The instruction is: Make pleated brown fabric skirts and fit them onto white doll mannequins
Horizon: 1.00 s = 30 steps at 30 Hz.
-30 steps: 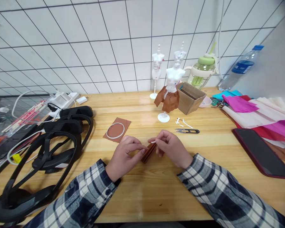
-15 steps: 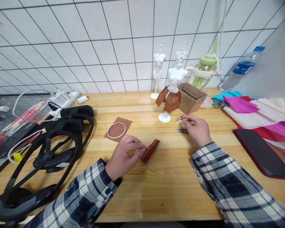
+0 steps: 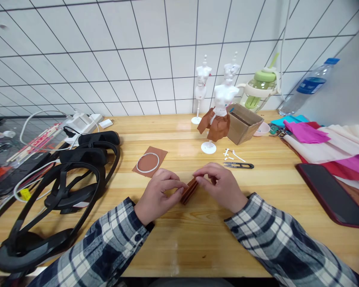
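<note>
Brown fabric (image 3: 190, 192) partly hidden behind right hand (image 3: 223, 185)

At right, a dark phone (image 3: 332, 195) is lying on the surface (image 3: 173, 255) and a blue-capped bottle (image 3: 310, 86) is standing farther back. A green-lidded cup (image 3: 259, 91) is sitting behind a cardboard box (image 3: 247, 129). At left, a black headset (image 3: 68, 197) is resting.

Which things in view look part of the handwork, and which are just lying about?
Part of the work:
pleated brown piece, pinched in the left hand, with the right hand at its far end
likely snips, white scraps, brown square, all close by

Apparently just lying about:
phone
blue-capped bottle
green-lidded cup
black strap frames
</note>
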### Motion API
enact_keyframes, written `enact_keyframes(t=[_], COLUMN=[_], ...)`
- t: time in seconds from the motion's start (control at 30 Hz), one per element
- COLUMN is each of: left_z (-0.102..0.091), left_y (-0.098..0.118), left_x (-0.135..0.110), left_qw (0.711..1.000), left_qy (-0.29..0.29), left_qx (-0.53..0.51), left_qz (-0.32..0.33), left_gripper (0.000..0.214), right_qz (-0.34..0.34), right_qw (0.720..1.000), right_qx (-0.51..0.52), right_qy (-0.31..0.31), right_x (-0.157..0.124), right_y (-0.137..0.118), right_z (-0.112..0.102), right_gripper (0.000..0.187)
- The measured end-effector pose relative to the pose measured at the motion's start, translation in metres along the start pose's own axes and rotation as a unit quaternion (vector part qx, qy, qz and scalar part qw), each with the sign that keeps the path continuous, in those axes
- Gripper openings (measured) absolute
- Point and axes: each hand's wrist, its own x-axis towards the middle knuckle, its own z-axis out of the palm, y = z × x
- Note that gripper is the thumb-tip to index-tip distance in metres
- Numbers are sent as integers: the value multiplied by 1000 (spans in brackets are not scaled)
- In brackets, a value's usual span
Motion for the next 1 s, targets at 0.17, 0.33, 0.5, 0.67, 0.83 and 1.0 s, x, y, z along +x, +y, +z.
enact_keyframes(t=[0.17, 0.33, 0.5, 0.67, 0.83, 1.0], left_z=[2, 3, 3, 3, 10, 20], left_y=[-2, -2, 0, -4, -5, 6], left_x=[-1, -2, -1, -2, -4, -4], left_qw=[1000, 1000, 1000, 998, 990, 973], left_qy=[-7, -5, -24, -57, -98, -130], left_qx=[14, 12, 0, 5, 40, 125], left_qz=[18, 23, 17, -1, -94, -145], left_gripper=[14, 10, 10, 20, 49, 64], right_qz=[16, 53, 40, 125, 232, 168], right_qw=[999, 997, 997, 969, 935, 950], right_qx=[18, 20, 31, 187, 266, 257], right_qy=[-39, -53, -59, -101, -41, -47], right_x=[-5, -7, -8, -3, 3, 4], right_y=[-9, -11, -11, -2, 7, 13], right_z=[10, 15, 14, 4, -4, -6], right_gripper=[9, 3, 3, 13, 29, 52])
